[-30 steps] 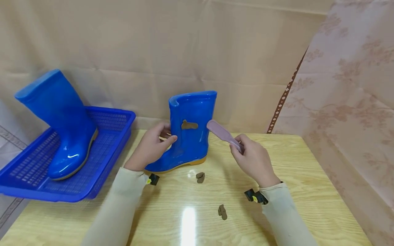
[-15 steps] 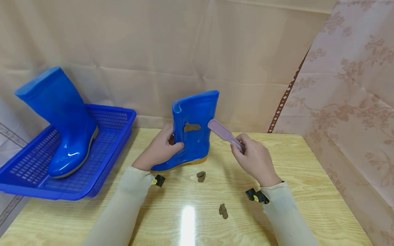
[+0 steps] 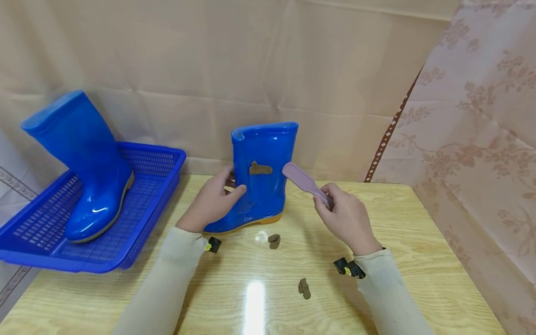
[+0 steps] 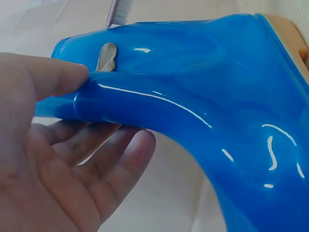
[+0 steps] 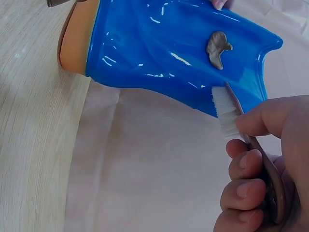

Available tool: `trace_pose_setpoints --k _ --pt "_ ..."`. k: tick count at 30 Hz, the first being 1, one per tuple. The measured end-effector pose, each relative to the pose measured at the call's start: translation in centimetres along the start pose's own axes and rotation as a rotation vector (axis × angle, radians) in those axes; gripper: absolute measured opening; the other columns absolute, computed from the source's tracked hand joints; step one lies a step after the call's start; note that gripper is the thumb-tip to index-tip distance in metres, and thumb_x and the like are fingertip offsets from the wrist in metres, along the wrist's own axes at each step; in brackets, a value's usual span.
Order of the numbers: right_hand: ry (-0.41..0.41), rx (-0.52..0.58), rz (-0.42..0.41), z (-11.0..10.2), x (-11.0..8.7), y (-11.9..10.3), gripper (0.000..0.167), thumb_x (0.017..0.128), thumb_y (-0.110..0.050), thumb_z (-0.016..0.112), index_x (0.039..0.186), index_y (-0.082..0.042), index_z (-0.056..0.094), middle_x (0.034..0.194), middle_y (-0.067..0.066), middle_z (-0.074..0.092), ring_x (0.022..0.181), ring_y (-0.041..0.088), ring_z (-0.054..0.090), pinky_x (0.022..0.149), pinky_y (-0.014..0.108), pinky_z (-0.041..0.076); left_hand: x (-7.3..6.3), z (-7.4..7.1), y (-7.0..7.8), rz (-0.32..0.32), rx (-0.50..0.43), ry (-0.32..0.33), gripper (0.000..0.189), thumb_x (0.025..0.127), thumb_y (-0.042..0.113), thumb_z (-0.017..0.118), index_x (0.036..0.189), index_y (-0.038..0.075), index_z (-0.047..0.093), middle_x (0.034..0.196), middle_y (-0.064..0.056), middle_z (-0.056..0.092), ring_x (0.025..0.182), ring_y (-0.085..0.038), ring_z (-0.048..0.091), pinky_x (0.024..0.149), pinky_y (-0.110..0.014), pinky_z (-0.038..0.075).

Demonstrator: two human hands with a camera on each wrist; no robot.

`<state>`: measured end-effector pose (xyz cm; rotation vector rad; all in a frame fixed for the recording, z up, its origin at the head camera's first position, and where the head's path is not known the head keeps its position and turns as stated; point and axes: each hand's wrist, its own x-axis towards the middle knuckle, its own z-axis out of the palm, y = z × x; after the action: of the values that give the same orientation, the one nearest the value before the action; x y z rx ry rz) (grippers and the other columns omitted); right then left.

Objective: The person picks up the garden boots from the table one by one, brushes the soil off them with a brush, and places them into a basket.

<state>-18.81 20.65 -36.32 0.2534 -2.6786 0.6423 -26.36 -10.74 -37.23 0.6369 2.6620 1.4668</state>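
A blue rubber boot [image 3: 264, 197] with a tan sole stands on the table, toe to the left. My left hand [image 3: 211, 201] holds the front of its shaft, thumb on one side and fingers on the other, as the left wrist view shows. A brown clay-like patch [image 3: 260, 169] sticks to the shaft. My right hand [image 3: 345, 217] grips a mauve brush [image 3: 300, 179] by its handle. In the right wrist view the white bristles [image 5: 224, 108] face the boot, close by the back edge of its shaft and below the patch [image 5: 218, 50].
Another blue boot [image 3: 98, 186] stands in a blue plastic basket [image 3: 152, 204] at the left. Two small brown lumps [image 3: 274, 241] [image 3: 304, 288] lie on the wooden table [image 3: 377, 298] in front. A beige cloth [image 3: 201, 83] hangs behind.
The held boot shifted slightly right and tipped toward me, then came back more upright. My left hand moved right and back a little with it. The right hand and brush barely moved.
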Motion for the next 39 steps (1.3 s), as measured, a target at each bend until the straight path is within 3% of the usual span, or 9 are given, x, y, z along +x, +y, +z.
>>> trace_pose_setpoints --k 5,16,22,30,39 --pt "0.014 0.006 -0.011 0.1 0.0 -0.1 0.018 0.102 -0.023 0.064 0.107 -0.007 0.068 0.059 -0.003 0.049 0.045 0.011 0.039 0.042 0.028 0.030 -0.2 0.0 0.5 0.005 0.065 -0.001 0.053 0.107 0.031 0.059 0.155 0.017 0.042 0.130 -0.009 0.065 0.120 -0.028 0.063 0.098 -0.051 0.055" --pt "0.056 0.001 -0.030 0.3 0.0 0.0 0.014 0.101 -0.021 0.065 0.104 -0.008 0.068 0.061 -0.003 0.049 0.047 0.011 0.040 0.043 0.028 0.030 -0.2 0.8 1.4 0.014 0.098 -0.062 0.052 0.109 0.032 0.055 0.156 0.020 0.038 0.133 -0.010 0.066 0.123 -0.030 0.064 0.100 -0.053 0.054" --pt "0.059 0.007 -0.038 0.2 0.0 -0.1 0.014 0.100 -0.021 0.066 0.105 -0.008 0.068 0.062 -0.003 0.050 0.049 0.011 0.041 0.044 0.028 0.030 -0.1 0.9 1.5 0.001 0.105 0.009 0.061 0.100 0.041 0.069 0.153 0.021 0.047 0.128 -0.004 0.066 0.116 -0.025 0.064 0.092 -0.046 0.058" --pt "0.070 0.009 -0.054 0.4 0.0 0.0 0.014 0.100 -0.020 0.067 0.105 -0.008 0.068 0.061 -0.003 0.049 0.048 0.011 0.040 0.044 0.028 0.029 -0.5 0.9 1.8 -0.065 0.083 0.142 0.051 0.100 0.045 0.068 0.138 0.014 0.057 0.113 -0.004 0.071 0.102 -0.022 0.068 0.088 -0.046 0.058" --pt "0.068 0.014 -0.056 0.4 0.0 0.0 0.013 0.100 -0.020 0.067 0.104 -0.008 0.068 0.061 -0.003 0.049 0.048 0.011 0.040 0.045 0.028 0.029 -0.8 0.9 2.2 -0.030 0.168 0.132 0.027 0.104 0.037 0.063 0.119 0.014 0.061 0.108 -0.004 0.073 0.092 -0.023 0.068 0.080 -0.044 0.057"
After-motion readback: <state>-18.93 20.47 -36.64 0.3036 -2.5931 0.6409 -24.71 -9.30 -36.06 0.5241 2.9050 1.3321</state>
